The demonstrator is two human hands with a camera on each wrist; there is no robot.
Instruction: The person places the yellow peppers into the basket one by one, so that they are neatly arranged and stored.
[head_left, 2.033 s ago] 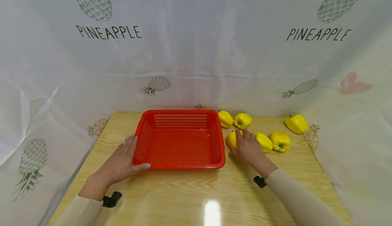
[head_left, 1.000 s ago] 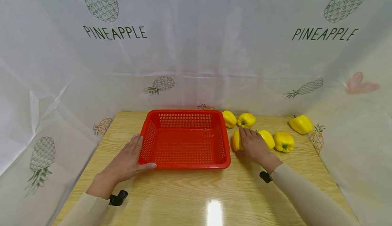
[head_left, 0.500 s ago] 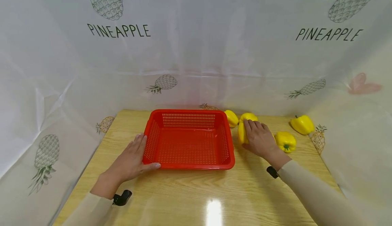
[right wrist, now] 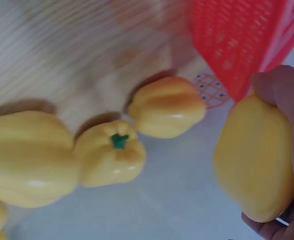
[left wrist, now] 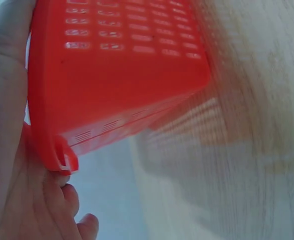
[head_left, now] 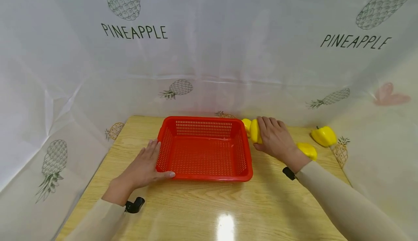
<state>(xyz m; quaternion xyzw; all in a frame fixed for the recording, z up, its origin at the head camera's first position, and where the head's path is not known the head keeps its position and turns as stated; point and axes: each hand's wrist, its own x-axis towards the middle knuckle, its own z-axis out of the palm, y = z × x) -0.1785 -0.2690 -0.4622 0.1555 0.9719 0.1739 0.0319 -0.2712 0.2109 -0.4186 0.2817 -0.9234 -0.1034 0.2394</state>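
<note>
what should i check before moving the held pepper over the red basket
1. Grip: ok, the right hand has fingers and thumb round the yellow pepper.
2. Steadying: ok, the left hand rests on the near left corner of the red basket.
3. Room: ok, no pepper shows inside.
4. Pepper over the opening: not ok, it is off the right side.
5. Pepper clear of the rim: cannot tell.

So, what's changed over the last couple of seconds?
The right hand has gripped the yellow bell pepper beside the red plastic basket, lifted it and moved it farther back. Unchanged: left hand at the basket's near-left corner, red plastic basket in place, far-right bell pepper lying there.
</note>
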